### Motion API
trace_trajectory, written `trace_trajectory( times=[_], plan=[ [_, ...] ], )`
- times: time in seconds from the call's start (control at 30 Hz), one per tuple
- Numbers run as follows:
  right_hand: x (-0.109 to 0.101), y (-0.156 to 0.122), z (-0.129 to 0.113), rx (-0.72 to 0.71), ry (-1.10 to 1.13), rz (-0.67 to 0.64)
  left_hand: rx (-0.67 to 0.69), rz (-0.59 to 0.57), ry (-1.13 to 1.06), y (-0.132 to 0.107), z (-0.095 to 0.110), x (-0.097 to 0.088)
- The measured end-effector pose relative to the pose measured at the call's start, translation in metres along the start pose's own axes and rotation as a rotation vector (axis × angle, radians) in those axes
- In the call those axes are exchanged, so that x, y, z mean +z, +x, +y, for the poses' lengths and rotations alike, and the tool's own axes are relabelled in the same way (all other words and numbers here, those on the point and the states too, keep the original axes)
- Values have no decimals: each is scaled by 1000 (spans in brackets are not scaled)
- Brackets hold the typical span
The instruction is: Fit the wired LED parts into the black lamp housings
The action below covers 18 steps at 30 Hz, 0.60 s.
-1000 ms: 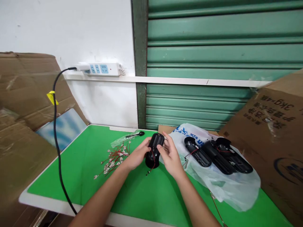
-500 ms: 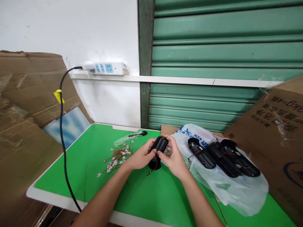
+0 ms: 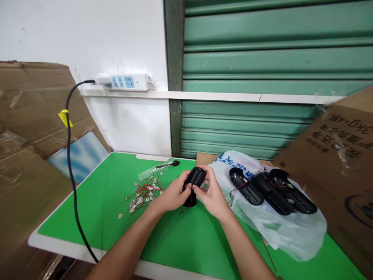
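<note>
The black housing (image 3: 194,182) is held just above the middle of the green tabletop (image 3: 110,194), and both grips are clenched on it. The left hand (image 3: 171,194) wraps its left side; the right hand (image 3: 212,194) pinches its right side with thumb and fingers. Its long axis runs near to far, the rounded far end tipped up and slightly right. A thin red wire (image 3: 189,203) hangs from its near end towards the tabletop.

Just left lies a scatter of small wired parts (image 3: 142,194), and beyond them a small clear bag (image 3: 157,168) near the far edge. To the right, three more black housings (image 3: 272,190) lie side by side on a white plastic bag (image 3: 279,229), close to the right hand. Open green surface stretches left and near, up to the white near edge.

A cardboard box (image 3: 340,163) crowds the right side, flattened cardboard (image 3: 26,128) the left. A black cable (image 3: 71,163) drops from the power strip (image 3: 125,81) past the near-left corner.
</note>
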State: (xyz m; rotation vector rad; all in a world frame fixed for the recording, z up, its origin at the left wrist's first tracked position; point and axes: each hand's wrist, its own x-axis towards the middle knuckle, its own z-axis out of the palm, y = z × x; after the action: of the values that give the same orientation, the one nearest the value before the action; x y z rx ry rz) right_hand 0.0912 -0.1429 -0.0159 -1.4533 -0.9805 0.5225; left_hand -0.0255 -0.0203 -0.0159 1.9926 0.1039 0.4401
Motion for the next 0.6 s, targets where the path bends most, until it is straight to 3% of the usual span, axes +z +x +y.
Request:
trace_trajectory(
  times=[0.3,0.37,0.5,0.6],
  plan=[
    [5,0,1,-4,13,34,-12,24,25,1,1,1],
    [4,1,1,8,20,23,-34,21,-79,2,1,-1],
    [-2,3,0,21,45,-29,-205,8,-465,6,-5,-2],
    [-7,3,-1,-78,-74,29,-216,47,-622,10,-12,1]
  ],
)
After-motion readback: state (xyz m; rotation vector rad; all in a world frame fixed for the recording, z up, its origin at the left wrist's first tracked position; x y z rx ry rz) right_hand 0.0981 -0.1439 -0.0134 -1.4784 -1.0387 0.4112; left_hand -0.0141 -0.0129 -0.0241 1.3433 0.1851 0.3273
